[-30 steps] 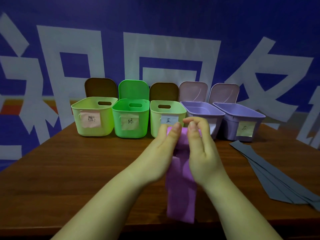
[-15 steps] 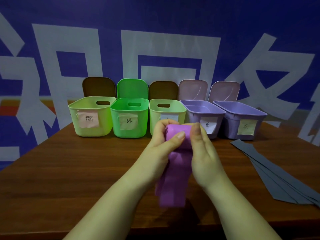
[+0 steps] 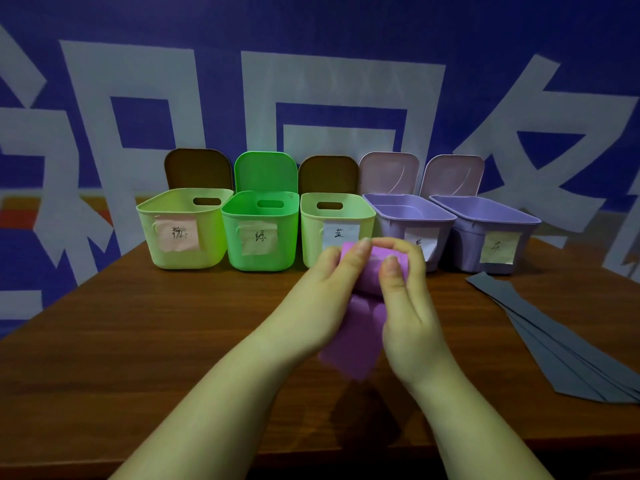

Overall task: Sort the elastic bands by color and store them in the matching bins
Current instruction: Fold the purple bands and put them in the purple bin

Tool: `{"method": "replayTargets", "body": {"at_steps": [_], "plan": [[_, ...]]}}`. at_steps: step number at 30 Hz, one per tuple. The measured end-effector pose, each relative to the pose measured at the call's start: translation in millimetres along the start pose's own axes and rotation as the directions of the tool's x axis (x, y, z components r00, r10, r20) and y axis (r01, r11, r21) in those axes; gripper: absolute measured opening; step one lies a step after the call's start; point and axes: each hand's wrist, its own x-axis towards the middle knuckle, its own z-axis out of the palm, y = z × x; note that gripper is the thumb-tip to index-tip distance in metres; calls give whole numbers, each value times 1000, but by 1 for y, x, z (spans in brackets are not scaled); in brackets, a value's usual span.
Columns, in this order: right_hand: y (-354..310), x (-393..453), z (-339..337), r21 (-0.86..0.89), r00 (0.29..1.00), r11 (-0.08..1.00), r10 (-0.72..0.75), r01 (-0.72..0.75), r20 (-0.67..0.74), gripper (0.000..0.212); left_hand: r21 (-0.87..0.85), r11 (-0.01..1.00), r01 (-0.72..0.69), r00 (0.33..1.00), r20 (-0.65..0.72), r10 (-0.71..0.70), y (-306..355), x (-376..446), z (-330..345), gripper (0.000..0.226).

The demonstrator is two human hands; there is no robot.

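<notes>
A purple elastic band (image 3: 353,348) is held above the wooden table (image 3: 138,341), its top rolled into a coil and its loose end hanging down. My left hand (image 3: 322,299) grips the coil from the left and my right hand (image 3: 408,306) grips it from the right. Several grey bands (image 3: 561,341) lie fanned out at the table's right. At the back stand five open labelled bins: a pale green bin (image 3: 183,230), a bright green bin (image 3: 259,233), a second pale green bin (image 3: 332,223), a lilac bin (image 3: 412,220) and a second lilac bin (image 3: 485,230).
Each bin's lid stands upright behind it against a blue wall with large white characters. The table's near edge (image 3: 311,459) runs under my forearms.
More of the purple band has been rolled up between my hands, so its hanging tail is shorter and has lifted off the table. Both hands stay in front of the middle bins.
</notes>
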Motion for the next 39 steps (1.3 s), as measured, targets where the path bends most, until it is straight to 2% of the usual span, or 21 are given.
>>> {"method": "replayTargets", "body": {"at_steps": [2,6,8,11,14,16,17,20,23,25,27,29,30,32,34,37,39], "plan": [[-1,2,-1,3,999,999,39,-39,-10,46,-48,999,-10,1000,7,10,0,-1,2,39],[-8,9,-8,-82,988,985,151,-149,18,57,-72,993,-88,993,76,94,-9,-5,2,27],[-10,10,-7,-159,990,978,141,-134,31,53,-129,986,-104,991,67,114,-14,-4,2,32],[-6,7,-4,-172,996,981,91,-85,27,32,-163,981,-105,992,49,115,-16,-3,1,37],[-3,3,-1,-157,999,987,44,-40,26,25,-5,1000,-27,999,39,27,-12,-4,2,61],[-3,1,-1,-160,1000,987,18,-14,23,29,130,991,-29,1000,-7,30,-9,-4,1,57],[-2,1,0,-158,1000,987,16,-13,19,30,142,989,-48,998,-26,52,-8,-4,0,49],[-1,1,0,-115,1000,993,16,-14,19,31,124,984,-128,991,-10,130,-7,-4,-2,29],[-3,5,-2,-104,998,993,55,-53,17,51,93,980,-175,985,19,174,-10,-3,-5,27],[-6,8,-5,-155,994,983,105,-98,37,55,40,978,-207,977,64,204,-15,-9,-4,30],[-9,9,-5,-191,992,977,109,-94,66,41,-72,984,-164,979,109,171,-18,-10,-6,33],[-10,7,-3,-188,993,980,88,-71,81,31,-153,983,-105,991,72,117,-17,-4,-2,24],[-10,5,-2,-190,994,980,69,-52,85,28,-146,987,-66,998,3,68,-15,2,0,16],[-9,2,0,-200,995,980,36,-16,94,27,21,1000,7,995,-99,-4,-8,8,-2,24],[-9,-1,0,-192,995,981,35,-17,92,27,112,994,7,1000,-30,-3,-4,1,-4,25],[-7,-3,-1,-146,997,989,38,-28,64,29,74,995,-69,997,47,65,-1,-10,-9,23],[-6,-1,-2,-124,998,990,64,-60,29,45,62,991,-121,991,73,116,-4,-7,-9,22]]}}
